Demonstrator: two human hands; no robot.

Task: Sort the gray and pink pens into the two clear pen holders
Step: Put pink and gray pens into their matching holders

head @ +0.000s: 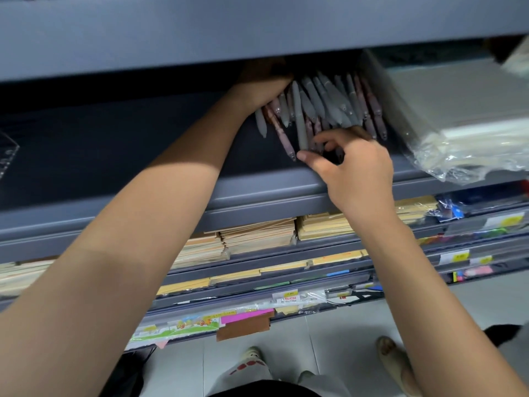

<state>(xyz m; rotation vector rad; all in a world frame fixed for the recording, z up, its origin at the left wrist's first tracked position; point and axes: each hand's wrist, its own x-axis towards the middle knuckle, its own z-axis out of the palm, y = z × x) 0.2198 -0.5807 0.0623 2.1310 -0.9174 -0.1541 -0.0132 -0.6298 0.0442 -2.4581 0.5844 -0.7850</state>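
**Asker:** How are your hands set?

**Me:** My left hand [263, 81] reaches far in, wrist bent, lying over the back ends of the pens [329, 101]. The shelf above [257, 32] shades its fingers, so I cannot tell whether they grip anything. My right hand [355, 170] sits nearer to me, at the pens' tips. Its thumb [307, 157] and forefinger [326, 136] are curved and apart, with nothing pinched between them. The thumb tip touches the end of one gray pen [300, 118].

**Asker:** And the pens themselves?

**Me:** They lie mixed, gray and pink, fanned out between my two hands on the dark shelf board [143, 144], tips pointing towards me. A pink pen [282, 130] lies just left of that gray one.

**Asker:** What crowds you?

**Me:** Just right of my right hand there is a plastic-wrapped stack [463, 110] of pale sheets, right beside the outermost pens. Well off beyond my left arm is a clear plastic piece [7, 151]; I cannot tell what it is. Below my wrists, lower shelves carry brown envelopes [257, 234].

**Asker:** Any writing?

**Me:** A white tag [290, 298] under my right forearm reads "No.4734". The yellow stickers [455, 257] are too blurred to read.
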